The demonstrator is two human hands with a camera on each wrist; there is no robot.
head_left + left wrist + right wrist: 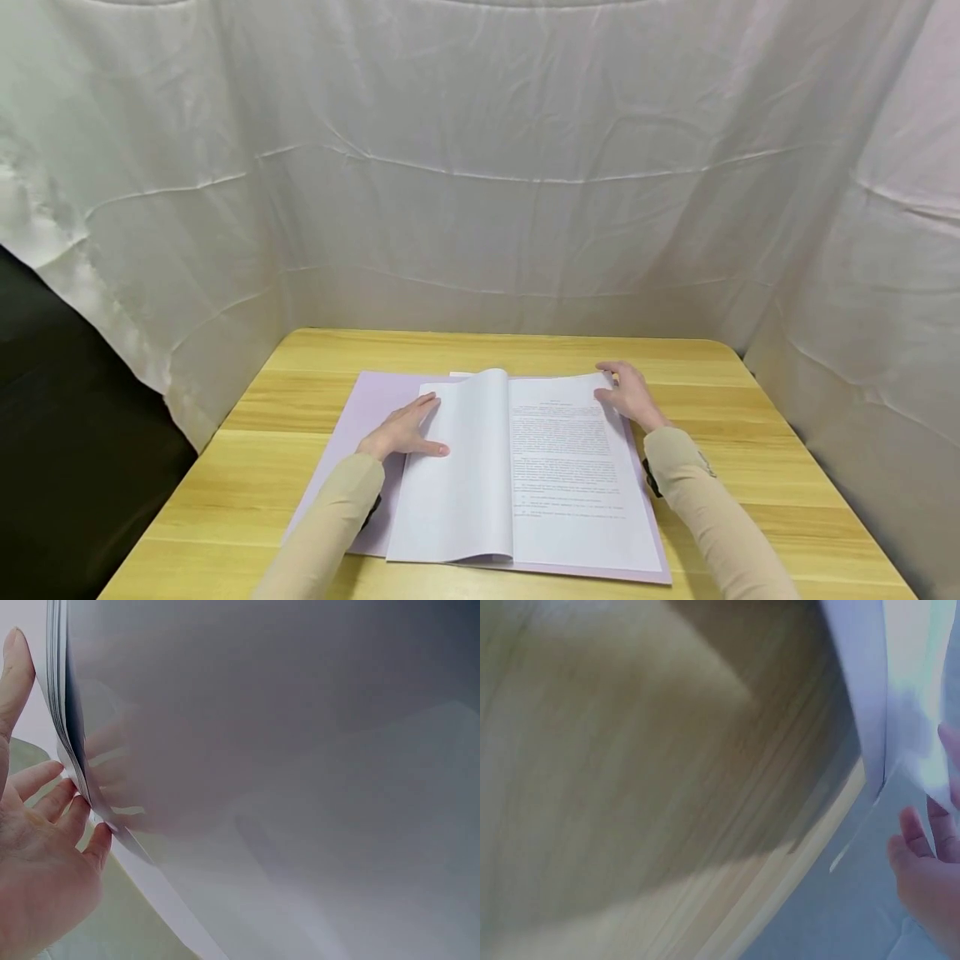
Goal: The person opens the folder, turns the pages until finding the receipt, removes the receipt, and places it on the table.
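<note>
A printed paper document [566,467] lies opened out on a lilac folder [386,387]. Its left part is a blank white page [457,492] that bulges up near the middle fold. My left hand [401,433] rests on that page's outer side, thumb and fingers spread. In the left wrist view, its fingertips touch the edge of a layered stack of sheets [71,742]. At the top right corner of the printed page, my right hand [630,398] pinches the sheet. The right wrist view shows the lifted paper [915,712] between its thumb and fingers.
Everything lies on a wood-grain table [247,492] with rounded far corners. Pale cloth curtains [495,200] hang behind it and along both sides. Black material [67,433] shows at the far left, below the curtain's edge.
</note>
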